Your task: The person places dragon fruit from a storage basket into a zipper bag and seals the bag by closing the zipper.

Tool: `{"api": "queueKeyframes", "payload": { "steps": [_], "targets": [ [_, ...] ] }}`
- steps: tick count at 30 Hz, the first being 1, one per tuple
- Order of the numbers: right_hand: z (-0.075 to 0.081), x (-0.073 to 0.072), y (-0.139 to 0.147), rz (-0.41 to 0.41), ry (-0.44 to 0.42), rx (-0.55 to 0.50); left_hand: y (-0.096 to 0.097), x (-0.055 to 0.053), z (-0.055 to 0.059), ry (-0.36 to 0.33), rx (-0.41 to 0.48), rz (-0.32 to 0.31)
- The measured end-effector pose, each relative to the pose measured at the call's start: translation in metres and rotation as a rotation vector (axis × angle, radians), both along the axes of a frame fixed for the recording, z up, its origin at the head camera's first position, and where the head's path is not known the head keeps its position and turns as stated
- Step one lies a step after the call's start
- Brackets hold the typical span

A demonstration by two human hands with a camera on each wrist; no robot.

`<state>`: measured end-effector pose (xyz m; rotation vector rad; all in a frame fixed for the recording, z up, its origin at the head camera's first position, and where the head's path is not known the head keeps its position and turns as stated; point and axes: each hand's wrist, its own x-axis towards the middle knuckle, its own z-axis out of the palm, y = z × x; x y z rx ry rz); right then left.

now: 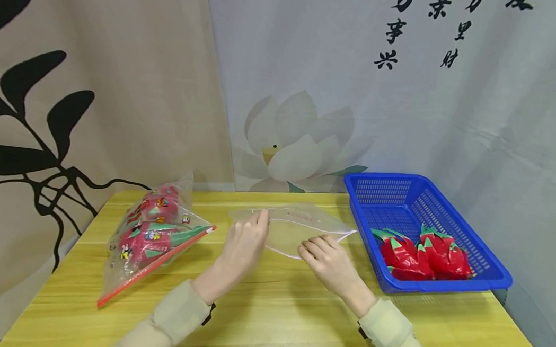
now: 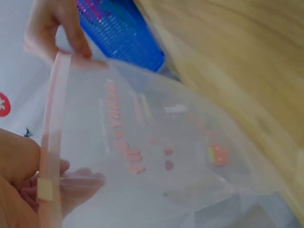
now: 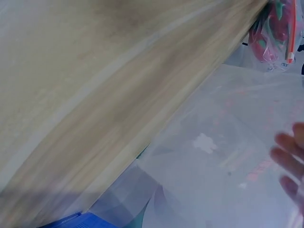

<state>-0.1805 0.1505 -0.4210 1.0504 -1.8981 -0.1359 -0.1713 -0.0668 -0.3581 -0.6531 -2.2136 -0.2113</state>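
A clear zip bag [image 1: 304, 220] with pale pink print hangs between my hands over the middle of the table, its mouth parted in the head view. At its left side my left hand [image 1: 247, 238] grips the zip edge; in the left wrist view the fingers [image 2: 78, 190] show through the film. My right hand [image 1: 322, 261], with curled fingers, holds the rim at the right, and the left wrist view shows it pinching the bag's corner. Only its fingertips [image 3: 287, 159] appear in the right wrist view. I see nothing inside this bag.
On the left of the wooden table [image 1: 269, 321] lies a filled zip bag [image 1: 155, 235] with a red-orange slider strip and red-and-green dragon-fruit-like items inside. A blue basket [image 1: 443, 287] stands at the right, with red dragon-fruit-like items [image 1: 445, 255] in it. A printed curtain [image 1: 304, 53] hangs behind.
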Motion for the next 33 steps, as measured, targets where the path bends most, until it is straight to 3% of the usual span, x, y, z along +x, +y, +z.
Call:
{"api": "queueKeyframes", "payload": {
  "steps": [4,8,12,17,19,21,27,33],
  "targets": [
    [-0.001,0.003,-0.001,0.066,-0.05,0.061,-0.002,-0.005,0.015,0.014,0.077,0.05],
    [-0.002,0.008,-0.002,0.12,-0.1,0.108,-0.006,-0.008,0.03,-0.069,0.157,0.051],
    [-0.001,0.009,-0.001,0.147,-0.155,0.128,-0.013,-0.008,0.041,-0.29,0.195,-0.038],
    [-0.005,0.008,0.008,0.195,-0.224,0.061,-0.026,-0.008,0.053,-0.627,0.157,-0.222],
    [-0.006,0.008,0.011,0.228,-0.229,0.031,-0.029,-0.009,0.055,-0.68,0.149,-0.27],
    [-0.007,0.009,0.013,0.262,-0.211,0.023,-0.029,-0.011,0.053,-0.672,0.173,-0.273],
    [-0.011,0.013,0.011,0.295,-0.168,0.104,-0.025,-0.017,0.039,-0.483,0.304,-0.23],
    [-0.002,0.021,0.016,0.244,-0.271,0.089,-0.022,-0.017,0.03,-0.38,0.285,-0.277]
  ]
}}
